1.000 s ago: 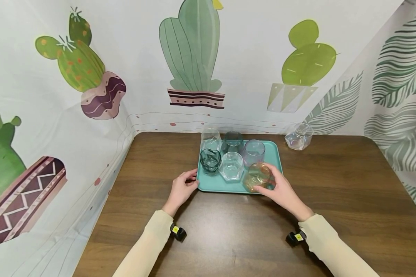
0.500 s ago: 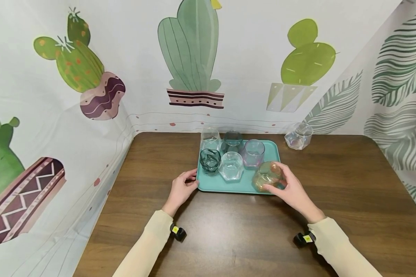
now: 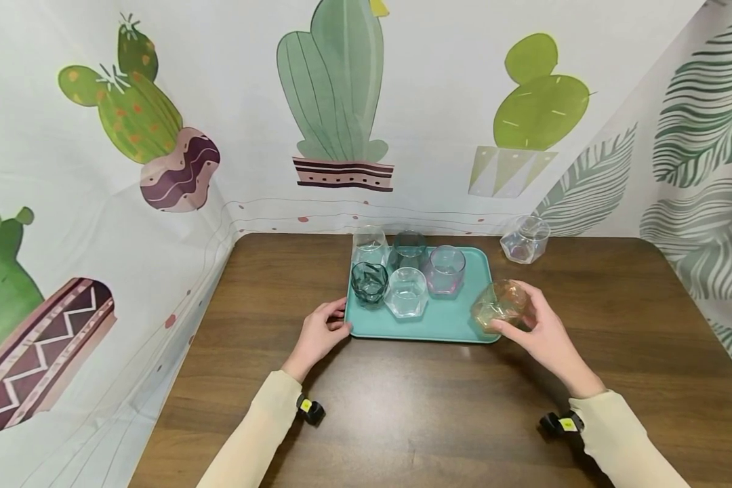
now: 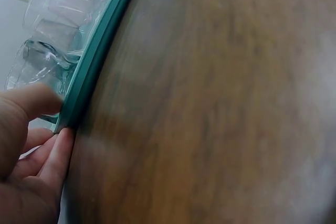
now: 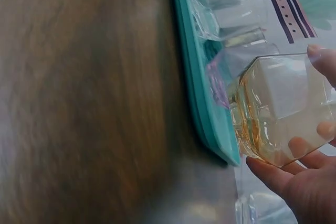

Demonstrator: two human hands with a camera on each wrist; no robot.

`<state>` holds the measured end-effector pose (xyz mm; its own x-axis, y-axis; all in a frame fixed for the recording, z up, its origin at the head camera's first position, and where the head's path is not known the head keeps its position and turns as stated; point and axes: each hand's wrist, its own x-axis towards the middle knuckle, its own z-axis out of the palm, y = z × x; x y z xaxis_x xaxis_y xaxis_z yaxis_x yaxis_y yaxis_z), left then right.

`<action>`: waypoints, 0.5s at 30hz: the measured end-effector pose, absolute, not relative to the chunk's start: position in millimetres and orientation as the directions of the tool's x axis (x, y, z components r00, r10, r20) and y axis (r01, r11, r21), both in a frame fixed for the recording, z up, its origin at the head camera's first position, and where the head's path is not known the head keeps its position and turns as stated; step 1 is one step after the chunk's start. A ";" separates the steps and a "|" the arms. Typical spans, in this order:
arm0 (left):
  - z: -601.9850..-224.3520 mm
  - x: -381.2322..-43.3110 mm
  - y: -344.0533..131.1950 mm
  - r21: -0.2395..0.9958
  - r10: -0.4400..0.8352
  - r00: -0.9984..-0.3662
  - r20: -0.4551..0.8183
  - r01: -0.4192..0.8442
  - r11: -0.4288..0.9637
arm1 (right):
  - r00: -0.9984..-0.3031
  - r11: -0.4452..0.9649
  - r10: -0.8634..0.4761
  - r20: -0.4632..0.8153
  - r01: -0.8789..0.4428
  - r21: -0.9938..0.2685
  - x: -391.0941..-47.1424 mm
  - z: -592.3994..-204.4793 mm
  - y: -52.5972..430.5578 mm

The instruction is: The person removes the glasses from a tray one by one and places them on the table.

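Left hand (image 3: 318,341) pinches the corner of a teal tray (image 3: 445,318), probably to steady it; right hand (image 3: 547,337) grips an amber glass (image 3: 495,306) above the tray's right end

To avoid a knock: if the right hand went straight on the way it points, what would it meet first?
Probably the pink-tinted round glass tumbler on the teal rectangular tray; the right hand, holding an amber faceted glass tumbler, points roughly that way, though its height is unclear.
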<state>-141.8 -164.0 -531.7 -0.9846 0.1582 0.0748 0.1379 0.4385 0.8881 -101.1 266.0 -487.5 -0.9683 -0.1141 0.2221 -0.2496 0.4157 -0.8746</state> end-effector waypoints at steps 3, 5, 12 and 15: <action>-529.2 -140.0 -164.2 0.885 0.172 -0.983 0.071 0.142 0.443 | -0.971 0.427 -0.092 0.220 -0.238 -0.872 -100.1 -485.1 272.4; -528.4 -139.1 -164.4 0.885 0.180 -0.982 0.066 0.141 0.444 | -0.971 0.432 -0.081 0.223 -0.236 -0.870 -99.7 -483.7 276.6; -527.6 -137.8 -165.4 0.883 0.201 -0.978 0.051 0.138 0.449 | -0.973 0.470 -0.046 0.228 -0.222 -0.854 -97.5 -479.0 290.1; -528.1 -137.4 -166.1 0.882 0.206 -0.976 0.066 0.153 0.445 | -0.971 0.478 -0.029 0.237 -0.221 -0.850 -97.5 -479.0 296.8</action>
<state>-137.4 -166.1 -528.1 -0.9764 0.2057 0.0657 0.1531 0.4453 0.8822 -97.5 296.8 -479.0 -0.9711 -0.0287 0.2369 -0.2215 0.4779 -0.8500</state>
